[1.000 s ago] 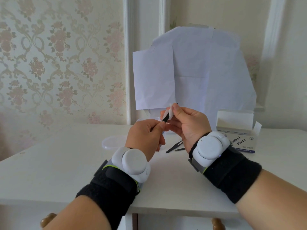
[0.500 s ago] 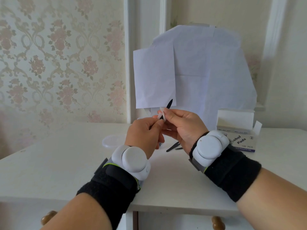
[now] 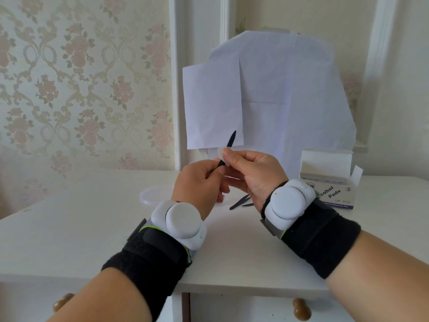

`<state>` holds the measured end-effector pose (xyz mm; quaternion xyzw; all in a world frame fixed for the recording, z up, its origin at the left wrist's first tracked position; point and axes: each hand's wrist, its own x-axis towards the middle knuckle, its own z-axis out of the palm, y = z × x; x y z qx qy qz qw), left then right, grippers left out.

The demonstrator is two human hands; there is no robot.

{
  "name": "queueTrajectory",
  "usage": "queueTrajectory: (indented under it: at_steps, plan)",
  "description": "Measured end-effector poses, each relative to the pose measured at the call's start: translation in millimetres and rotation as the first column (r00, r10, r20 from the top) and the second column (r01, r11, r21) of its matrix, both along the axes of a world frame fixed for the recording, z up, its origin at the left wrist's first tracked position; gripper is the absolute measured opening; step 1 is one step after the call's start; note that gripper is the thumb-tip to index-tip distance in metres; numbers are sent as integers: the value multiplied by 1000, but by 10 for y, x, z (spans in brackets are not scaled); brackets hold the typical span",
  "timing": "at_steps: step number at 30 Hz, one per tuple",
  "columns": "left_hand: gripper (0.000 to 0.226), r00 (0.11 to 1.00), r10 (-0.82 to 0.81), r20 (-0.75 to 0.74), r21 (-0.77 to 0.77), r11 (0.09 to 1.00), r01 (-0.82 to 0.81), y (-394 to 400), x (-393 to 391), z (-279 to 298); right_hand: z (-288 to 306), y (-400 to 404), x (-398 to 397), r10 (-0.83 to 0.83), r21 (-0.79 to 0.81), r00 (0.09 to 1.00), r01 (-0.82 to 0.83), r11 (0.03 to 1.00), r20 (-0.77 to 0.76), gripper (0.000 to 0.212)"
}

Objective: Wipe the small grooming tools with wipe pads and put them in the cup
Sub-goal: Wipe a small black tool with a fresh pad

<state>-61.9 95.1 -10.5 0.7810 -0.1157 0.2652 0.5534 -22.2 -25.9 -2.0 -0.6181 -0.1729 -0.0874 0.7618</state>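
Around me, the floral wallpaper [image 3: 69, 89] fills the left wall, meeting white panel mouldings [image 3: 176, 77] and a paler wall on the right. Below it spreads my white worktop [image 3: 81, 228], with brown round drawer knobs [image 3: 301, 309] showing under its front edge. White paper sheets [image 3: 278, 94] stand taped over something at the back of the worktop, behind my hands. To the right sits an open box of alcohol pads [image 3: 329, 182], its flap lifted. A clear round lid [image 3: 154, 194] lies flat on the worktop left of my hands, well apart from the box.

My forearms reach in from the bottom edge, each with a black wrist strap [image 3: 153, 254] carrying a white round device [image 3: 183, 220]. My left hand [image 3: 199, 182] has its fingers curled round the lower end of a slim black grooming tool [image 3: 228, 147], which tilts up and to the right with its pointed tip free above both hands. My right hand [image 3: 253, 173] pinches a small white wipe pad [image 3: 222, 155] against the middle of that tool. More black tools [image 3: 240, 202] lie on the worktop between my wrists, partly hidden by my right hand. I cannot make out the cup.
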Motion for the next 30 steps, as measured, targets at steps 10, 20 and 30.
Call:
queueTrajectory:
  at_steps: [10,20,30]
  plan:
    - [35,1000,11,-9,-10,1000,-12,-3,-12,2,28,-10,-28,14,-70,992,-5,998,128,17]
    - [10,969,178,170,-199,970,-143,66,-11,33,54,71,-111,-44,-340,934,173,924,356,19]
    - [16,981,157,116,-323,940,-113,134,8,37,39,-7,-59,-126,-224,952,193,955,280,16]
